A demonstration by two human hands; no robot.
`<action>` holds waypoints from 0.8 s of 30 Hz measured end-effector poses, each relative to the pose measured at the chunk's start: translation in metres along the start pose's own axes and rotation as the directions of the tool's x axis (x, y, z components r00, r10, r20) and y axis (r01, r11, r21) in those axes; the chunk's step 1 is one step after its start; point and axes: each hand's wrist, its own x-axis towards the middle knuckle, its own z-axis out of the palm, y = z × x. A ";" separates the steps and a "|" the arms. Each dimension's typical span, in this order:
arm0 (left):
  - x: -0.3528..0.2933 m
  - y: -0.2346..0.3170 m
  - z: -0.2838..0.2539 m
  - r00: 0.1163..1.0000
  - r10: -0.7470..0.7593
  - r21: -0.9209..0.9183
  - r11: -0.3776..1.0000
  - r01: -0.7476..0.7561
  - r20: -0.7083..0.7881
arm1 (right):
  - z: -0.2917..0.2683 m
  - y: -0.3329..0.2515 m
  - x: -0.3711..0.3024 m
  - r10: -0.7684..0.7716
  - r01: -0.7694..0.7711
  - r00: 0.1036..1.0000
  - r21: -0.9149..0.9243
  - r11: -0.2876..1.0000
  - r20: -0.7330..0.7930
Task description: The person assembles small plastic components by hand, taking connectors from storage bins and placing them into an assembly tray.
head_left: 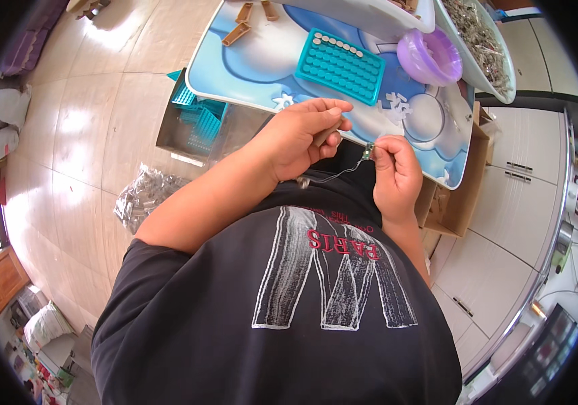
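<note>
Fingers [335, 108] of the left hand [299, 135] curl narrowly around a small brown piece [327, 133], thumb and forefinger pinched shut on it. Just to their right, the right hand [395, 172] pinches a tiny greenish part [368, 152] between thumb and fingertip; thin wires [333, 175] trail from it down toward the left wrist and end in a small metal tip. The two hands sit close together, nearly touching, over the near edge of a blue and white table [248, 67].

Beyond the fingers, on the table, lies a teal tray [340, 65] with rows of holes, a few pale pieces filling its far row. To its right stands a purple bowl [429, 55], and further right a white tub [488, 50] of small metal parts. Left of the hands, below the table, a box [194, 118] holds more teal trays, with a clear bag [144, 196] of parts on the floor.
</note>
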 end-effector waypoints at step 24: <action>0.003 -0.017 -0.001 0.970 -0.138 -0.048 0.987 0.150 0.200 | 0.007 -0.009 0.012 -0.309 0.262 0.944 -0.308 0.915 -0.115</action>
